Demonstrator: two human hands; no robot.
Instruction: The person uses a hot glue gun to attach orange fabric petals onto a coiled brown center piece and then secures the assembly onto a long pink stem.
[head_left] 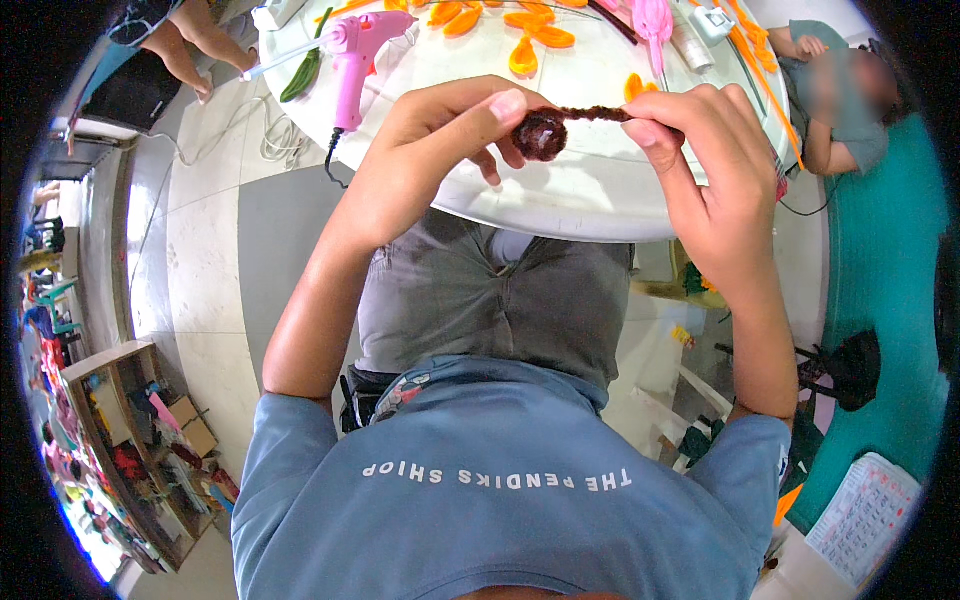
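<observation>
My left hand [450, 135] pinches a round coil of dark brown fuzzy strand [543, 134] between thumb and fingers. A short twisted length of the same strand runs rightward to my right hand [705, 180], whose thumb and index finger close on it. Both hands are above the white round table [560, 215]. To the left lies a pink glue gun [352, 70] with a clear stick and dark cord. Beyond my hands are orange petal pieces [523, 57], a green leaf piece [305, 75] and a pink fuzzy bundle [652, 28].
A seated person [840, 100] is at the right of the table; another person's legs [185, 60] show at upper left. A wooden shelf [110, 390] stands lower left. Loose cables [285, 140] lie on the floor. A teal surface [885, 260] runs along the right.
</observation>
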